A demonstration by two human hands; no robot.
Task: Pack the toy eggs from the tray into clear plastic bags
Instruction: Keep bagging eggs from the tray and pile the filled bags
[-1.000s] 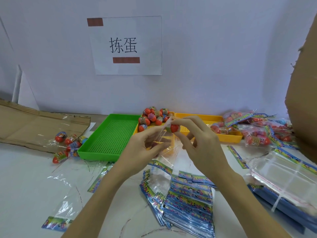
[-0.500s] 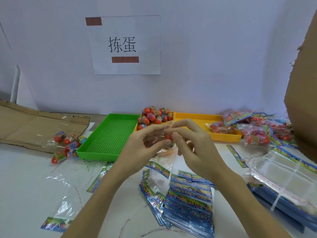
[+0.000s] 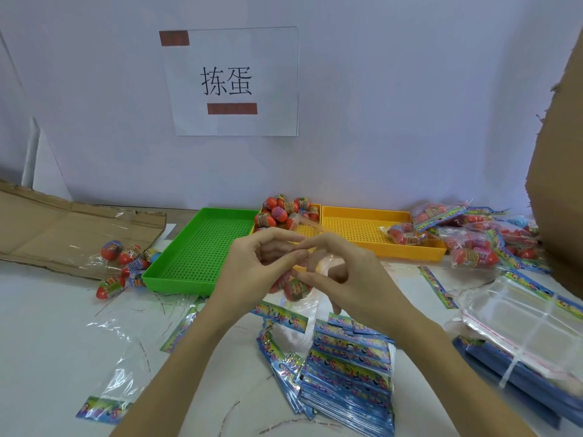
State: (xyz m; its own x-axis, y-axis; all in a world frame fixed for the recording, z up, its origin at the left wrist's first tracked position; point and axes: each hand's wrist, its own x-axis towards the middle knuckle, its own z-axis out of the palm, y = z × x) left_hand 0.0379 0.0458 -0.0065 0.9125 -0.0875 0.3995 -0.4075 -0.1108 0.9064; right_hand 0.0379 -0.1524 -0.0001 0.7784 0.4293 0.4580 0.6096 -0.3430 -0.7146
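Left hand (image 3: pixel 252 266) pinching clear bag (image 3: pixel 303 222), toy eggs (image 3: pixel 295 288) inside, just below right hand (image 3: pixel 344 275)

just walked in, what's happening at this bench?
A person is bagging toy eggs. Both hands, left hand and right hand, hold a clear plastic bag above the table by its open top; at least one egg sits inside it. More loose eggs are piled in the yellow tray, the green tray holds none, and filled bags lie to the right.
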